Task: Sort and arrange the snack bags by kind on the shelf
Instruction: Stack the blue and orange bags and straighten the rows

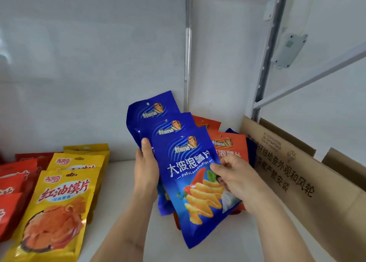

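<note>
Both hands [146, 174] [237, 182] gripping fanned blue bags [190, 182], yellow bags [59, 202] grouped already, orange bags [229, 149] unsorted behind.

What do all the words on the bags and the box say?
"大波浪薯片" and "DaBoLangShuPian": front blue bag, gripped by both the left hand and the right hand.
"红油馍片": front yellow bag.
"浪薯片", partly hidden: orange bag.
"仔细检查外观和风轮": cardboard box; its other lines are cut off or too small.
Brand logos on the bags and the red bags' print: too blurred to read.
</note>
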Tool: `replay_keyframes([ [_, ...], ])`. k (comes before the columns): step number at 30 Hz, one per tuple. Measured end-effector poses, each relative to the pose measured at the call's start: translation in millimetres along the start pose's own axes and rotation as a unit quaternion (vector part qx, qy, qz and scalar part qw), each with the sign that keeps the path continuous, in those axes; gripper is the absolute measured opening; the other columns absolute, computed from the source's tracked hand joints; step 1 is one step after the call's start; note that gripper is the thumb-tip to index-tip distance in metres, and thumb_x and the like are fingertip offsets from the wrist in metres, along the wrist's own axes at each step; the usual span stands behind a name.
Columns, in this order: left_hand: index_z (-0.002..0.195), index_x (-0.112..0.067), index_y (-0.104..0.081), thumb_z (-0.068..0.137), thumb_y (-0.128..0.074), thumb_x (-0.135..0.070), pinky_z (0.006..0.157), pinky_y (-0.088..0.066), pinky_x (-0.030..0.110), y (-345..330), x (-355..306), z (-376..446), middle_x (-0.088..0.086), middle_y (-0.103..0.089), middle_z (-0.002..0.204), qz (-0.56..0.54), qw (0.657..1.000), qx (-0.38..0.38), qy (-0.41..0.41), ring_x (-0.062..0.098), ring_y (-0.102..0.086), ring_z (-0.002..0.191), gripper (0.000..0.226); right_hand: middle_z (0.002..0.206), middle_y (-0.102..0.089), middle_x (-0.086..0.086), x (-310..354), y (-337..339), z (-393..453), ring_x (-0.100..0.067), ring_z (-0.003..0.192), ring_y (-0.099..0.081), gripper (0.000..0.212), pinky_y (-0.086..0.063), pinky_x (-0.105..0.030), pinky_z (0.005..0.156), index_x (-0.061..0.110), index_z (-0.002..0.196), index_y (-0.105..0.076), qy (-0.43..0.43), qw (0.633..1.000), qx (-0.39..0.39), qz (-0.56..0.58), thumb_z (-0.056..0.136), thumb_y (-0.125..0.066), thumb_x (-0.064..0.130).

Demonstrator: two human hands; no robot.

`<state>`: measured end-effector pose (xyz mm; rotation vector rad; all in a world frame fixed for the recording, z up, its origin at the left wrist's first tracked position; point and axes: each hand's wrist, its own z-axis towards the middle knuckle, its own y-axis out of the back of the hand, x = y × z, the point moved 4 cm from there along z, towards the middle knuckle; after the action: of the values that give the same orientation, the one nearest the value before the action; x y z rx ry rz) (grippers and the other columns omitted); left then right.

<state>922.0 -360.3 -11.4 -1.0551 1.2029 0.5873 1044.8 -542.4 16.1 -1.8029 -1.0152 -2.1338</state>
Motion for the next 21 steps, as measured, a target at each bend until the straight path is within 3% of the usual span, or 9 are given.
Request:
replay_keyframes([
  [4,0.132,-0.023,-0.051,0.077,-0.059,-0.075,0.091,-0.056,0.058,0.5,-3.2,-3.6,0.007,-0.076,0.110,-0.039,0.998,0.032,0.028,0.031,-0.075,0.096,0.076,0.080,-0.069,-0.003,-1.7,-6.6,4.7,-0.010,0.064,-0.062,0.017,-0.048,-0.016,0.049,0.013,0.086,-0.059,-0.011,0.999,0.024,0.026,0.093,-0.067,0.026],
  [6,0.136,-0.022,-0.050,0.069,-0.064,-0.073,0.094,-0.055,0.058,1.5,-3.4,-7.5,0.009,-0.075,0.115,-0.068,0.994,0.061,0.051,0.033,-0.073,0.102,0.085,0.085,-0.071,-0.003,-3.4,-8.3,7.1,-0.013,0.069,-0.066,0.018,-0.052,-0.021,0.055,0.014,0.087,-0.057,-0.015,0.999,0.035,0.030,0.093,-0.068,0.027],
  [9,0.133,-0.023,-0.051,0.074,-0.070,-0.059,0.087,-0.059,0.053,0.4,-5.7,-12.4,0.008,-0.075,0.114,-0.053,0.995,0.082,0.035,0.032,-0.074,0.100,0.072,0.090,-0.071,-0.007,-8.7,-11.0,10.2,-0.017,0.078,-0.068,0.018,-0.055,-0.033,0.068,0.015,0.089,-0.056,-0.021,0.998,0.049,0.019,0.092,-0.067,0.029],
  [12,0.125,-0.022,-0.053,0.082,-0.078,-0.028,0.070,-0.062,0.044,1.6,-6.1,-11.4,0.007,-0.077,0.106,-0.007,0.999,0.046,0.013,0.031,-0.076,0.089,0.051,0.092,-0.068,0.002,-8.1,-8.0,9.0,-0.008,0.078,-0.065,0.017,-0.051,-0.024,0.062,0.020,0.093,-0.058,0.009,0.998,0.061,0.004,0.093,-0.066,0.034],
  [14,0.123,-0.021,-0.054,0.085,-0.077,-0.020,0.065,-0.062,0.041,1.3,-6.0,-12.0,0.007,-0.077,0.104,0.007,1.000,0.029,0.007,0.029,-0.077,0.086,0.044,0.098,-0.067,0.008,-7.5,6.4,11.6,-0.005,0.085,-0.063,0.024,-0.049,-0.023,0.068,0.019,0.102,-0.060,0.046,0.999,0.015,0.022,0.093,-0.064,0.041],
  [16,0.123,-0.020,-0.054,0.086,-0.076,-0.020,0.067,-0.062,0.042,1.8,-5.0,-12.0,0.006,-0.077,0.103,0.013,1.000,0.024,-0.002,0.029,-0.077,0.086,0.043,0.098,-0.062,0.012,-14.4,31.6,22.4,-0.007,0.086,-0.061,0.032,-0.046,-0.027,0.070,0.019,0.109,-0.056,0.058,0.993,-0.099,0.018,0.095,-0.056,0.048],
  [18,0.124,-0.020,-0.054,0.086,-0.076,-0.020,0.072,-0.062,0.046,2.2,-3.2,-12.3,0.006,-0.077,0.104,0.025,0.999,0.025,-0.012,0.030,-0.076,0.088,0.043,0.092,-0.063,0.006,-30.9,53.0,38.6,-0.013,0.081,-0.065,0.035,-0.050,-0.030,0.066,0.019,0.109,-0.050,0.007,0.985,-0.171,0.032,0.098,-0.046,0.052],
  [21,0.123,-0.022,-0.054,0.087,-0.075,-0.021,0.078,-0.061,0.050,3.0,1.6,-13.7,0.006,-0.077,0.106,0.034,0.999,0.031,-0.015,0.032,-0.076,0.091,0.042,0.099,-0.067,-0.007,-63.6,58.1,64.8,-0.025,0.087,-0.064,0.052,-0.050,-0.036,0.076,0.007,0.113,-0.052,-0.131,0.978,-0.154,0.042,0.099,-0.039,0.056],
])
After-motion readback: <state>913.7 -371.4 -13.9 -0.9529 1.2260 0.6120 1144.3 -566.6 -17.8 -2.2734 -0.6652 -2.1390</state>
